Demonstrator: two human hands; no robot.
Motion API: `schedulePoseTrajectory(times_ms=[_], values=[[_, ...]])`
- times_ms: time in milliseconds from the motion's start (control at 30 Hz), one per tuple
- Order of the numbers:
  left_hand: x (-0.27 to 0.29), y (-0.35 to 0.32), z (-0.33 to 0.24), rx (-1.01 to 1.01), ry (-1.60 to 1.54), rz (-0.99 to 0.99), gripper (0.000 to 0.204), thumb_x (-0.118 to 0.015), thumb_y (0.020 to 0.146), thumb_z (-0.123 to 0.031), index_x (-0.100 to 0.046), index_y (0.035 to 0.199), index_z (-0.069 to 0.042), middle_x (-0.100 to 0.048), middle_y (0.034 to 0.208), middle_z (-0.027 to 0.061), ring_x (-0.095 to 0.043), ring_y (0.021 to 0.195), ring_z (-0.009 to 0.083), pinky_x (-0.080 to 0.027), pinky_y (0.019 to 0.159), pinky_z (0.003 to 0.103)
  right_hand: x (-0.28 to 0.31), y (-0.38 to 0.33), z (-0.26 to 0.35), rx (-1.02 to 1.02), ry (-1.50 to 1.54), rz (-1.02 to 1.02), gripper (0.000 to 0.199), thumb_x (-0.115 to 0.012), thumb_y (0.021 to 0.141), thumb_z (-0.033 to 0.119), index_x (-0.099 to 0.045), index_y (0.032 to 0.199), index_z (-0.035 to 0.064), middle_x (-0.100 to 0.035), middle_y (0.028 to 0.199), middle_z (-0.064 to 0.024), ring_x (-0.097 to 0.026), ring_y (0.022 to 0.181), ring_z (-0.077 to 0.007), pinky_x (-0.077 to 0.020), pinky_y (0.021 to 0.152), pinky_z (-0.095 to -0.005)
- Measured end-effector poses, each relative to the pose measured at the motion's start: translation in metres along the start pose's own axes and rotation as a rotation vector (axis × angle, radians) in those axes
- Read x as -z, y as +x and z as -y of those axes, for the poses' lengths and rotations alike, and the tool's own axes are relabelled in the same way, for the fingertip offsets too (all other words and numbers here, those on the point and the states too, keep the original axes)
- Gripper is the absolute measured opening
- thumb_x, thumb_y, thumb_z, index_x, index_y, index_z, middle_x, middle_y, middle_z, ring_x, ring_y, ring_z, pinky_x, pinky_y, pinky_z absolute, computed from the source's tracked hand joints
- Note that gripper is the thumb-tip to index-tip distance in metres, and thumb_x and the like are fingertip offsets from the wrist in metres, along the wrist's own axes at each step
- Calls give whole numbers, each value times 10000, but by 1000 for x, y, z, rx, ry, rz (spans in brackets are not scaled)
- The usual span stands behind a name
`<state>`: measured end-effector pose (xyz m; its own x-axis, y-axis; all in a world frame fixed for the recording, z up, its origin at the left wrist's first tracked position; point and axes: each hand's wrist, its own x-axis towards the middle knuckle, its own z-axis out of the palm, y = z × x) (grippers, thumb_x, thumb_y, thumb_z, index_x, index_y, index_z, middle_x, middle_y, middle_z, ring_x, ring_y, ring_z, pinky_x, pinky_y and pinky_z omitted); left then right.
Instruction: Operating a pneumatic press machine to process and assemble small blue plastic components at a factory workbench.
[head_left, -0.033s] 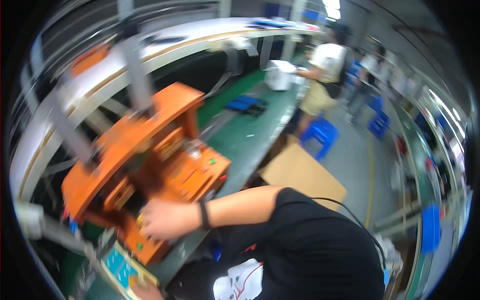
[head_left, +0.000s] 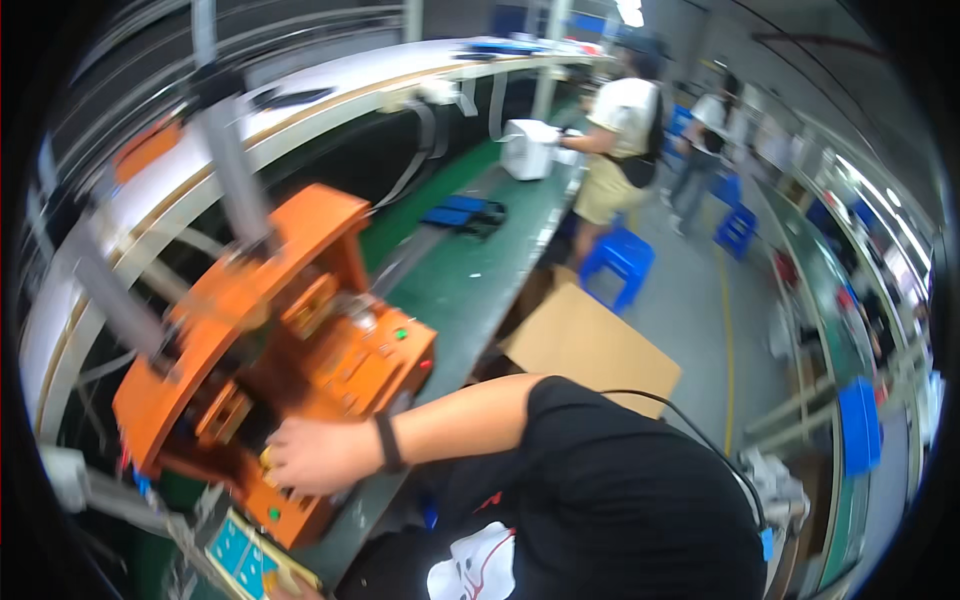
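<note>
An orange machine (head_left: 345, 345) with two cylinders stands on the bench at left. Its two bays hold small yellowish blocks, the nearer block (head_left: 225, 412) just beyond my right hand. My right hand (head_left: 325, 457), with a dark wristband, is at the nearer bay, fingers bent downward and close together. Something small and yellow shows at its fingertips; what lies under them is hidden. At the lower edge my left hand (head_left: 292, 583) is at the near end of a cream-framed tray with blue panels (head_left: 240, 555). It is blurred and partly cut off, with a yellow-orange spot by the fingers.
Green and red buttons (head_left: 401, 334) sit on the machine's front. Along the green bench (head_left: 470, 275) lie blue parts (head_left: 458, 210) and a white boxy device (head_left: 528, 150). A cardboard box (head_left: 595, 345) and blue stool (head_left: 618, 265) stand right of it. Two people stand farther off.
The whole scene has slid slightly left in view and is less blurred. My right hand stays at the machine's nearer bay, and my left hand stays by the tray.
</note>
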<state>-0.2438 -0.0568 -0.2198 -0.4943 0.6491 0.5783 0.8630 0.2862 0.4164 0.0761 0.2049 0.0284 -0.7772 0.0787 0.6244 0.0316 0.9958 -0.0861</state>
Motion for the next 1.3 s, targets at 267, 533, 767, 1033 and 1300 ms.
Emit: schedulePoseTrajectory(times_ms=[267,533,767,1033,1300], values=[[63,39,-174,-20,-7,243,497,-781,842,-176,-636,1237,88,-648,1249,281,-615,1156,419,-471,1046,473,5,-23,-19,-203,-34,65,456,-820,719,391,-649,971,51,-647,970,-114,-621,970,-297,-457,870,-407],[84,43,-181,204,14,262,288,-682,952,-174,-703,1134,49,-721,1048,241,-678,967,411,-542,907,466,-7,-20,-18,-218,9,78,476,-831,701,412,-653,956,51,-647,955,-118,-624,970,-313,-478,862,-425],[75,45,-142,309,-230,22,256,-658,993,-137,-703,1126,77,-750,1013,209,-697,889,311,-539,842,406,43,-12,22,-176,119,-277,494,-803,808,320,-660,1189,39,-625,1236,-172,-581,1179,-374,-456,1000,-487],[87,19,-133,193,-138,-32,148,-697,823,18,-703,969,-8,-678,917,172,-650,864,385,-517,769,432,-17,-38,90,-552,579,91,550,-787,863,231,-601,1336,20,-538,1452,-207,-647,665,-193,-545,641,-284],[97,-13,-148,233,-169,-26,193,-709,792,22,-710,978,-28,-665,958,158,-633,914,376,-511,784,430,-61,-4,101,-536,582,44,625,-758,884,230,-518,1420,13,-433,1529,-252,-648,627,-189,-543,606,-298]])
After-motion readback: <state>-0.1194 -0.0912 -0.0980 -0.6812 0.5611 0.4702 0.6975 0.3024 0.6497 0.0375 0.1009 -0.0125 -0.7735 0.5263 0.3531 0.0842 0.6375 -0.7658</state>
